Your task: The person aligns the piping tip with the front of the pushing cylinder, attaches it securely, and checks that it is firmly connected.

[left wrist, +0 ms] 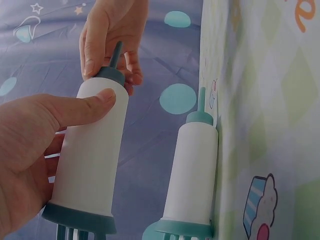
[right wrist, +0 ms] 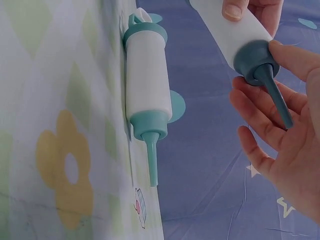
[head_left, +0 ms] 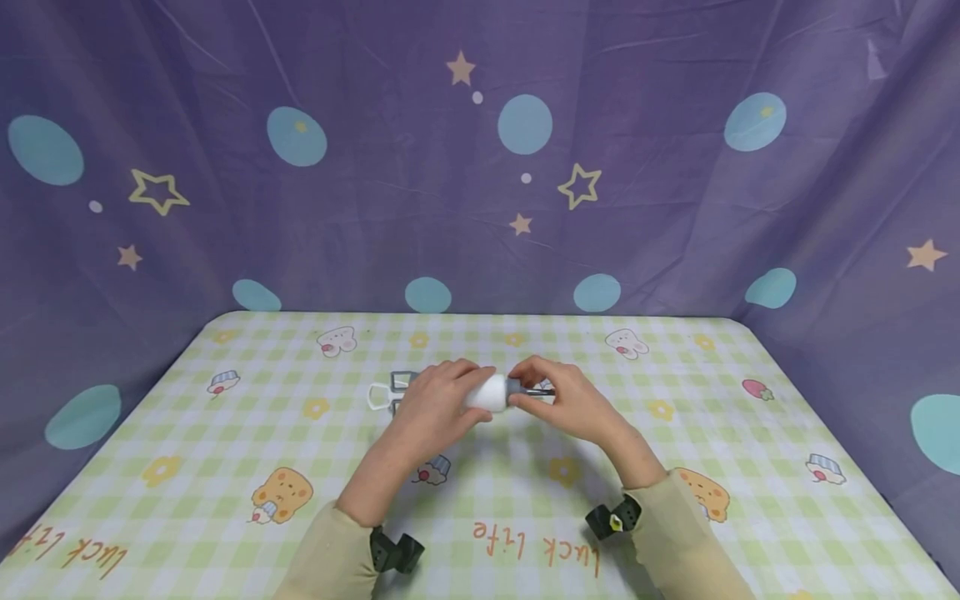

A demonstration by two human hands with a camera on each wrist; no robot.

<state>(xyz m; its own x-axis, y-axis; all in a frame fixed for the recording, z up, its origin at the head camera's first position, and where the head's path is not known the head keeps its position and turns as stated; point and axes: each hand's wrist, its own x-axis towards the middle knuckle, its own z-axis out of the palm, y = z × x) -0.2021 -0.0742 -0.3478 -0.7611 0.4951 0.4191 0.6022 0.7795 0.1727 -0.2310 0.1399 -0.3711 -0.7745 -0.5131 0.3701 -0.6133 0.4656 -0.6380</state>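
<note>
A white icing syringe point(head_left: 491, 393) with a dark blue-grey nozzle cap point(left wrist: 110, 75) lies sideways between my hands, above the tabletop. My left hand point(head_left: 441, 402) holds its barrel from the left, thumb laid along the white wall. At the other end, my right hand point(head_left: 561, 398) pinches the nozzle cap between thumb and fingers, the thin spout point(right wrist: 276, 97) pointing toward the right palm. A second icing syringe point(right wrist: 146, 75), white with lighter teal ends, rests on the table close by, held by neither hand. In the head view my hands hide most of it.
A green-and-white checked cloth point(head_left: 225, 450) with printed cartoons covers the table. Behind and at both sides hangs a purple curtain point(head_left: 420, 192) with stars and blue dots. Dark wrist cameras point(head_left: 396, 552) are strapped at both cuffs.
</note>
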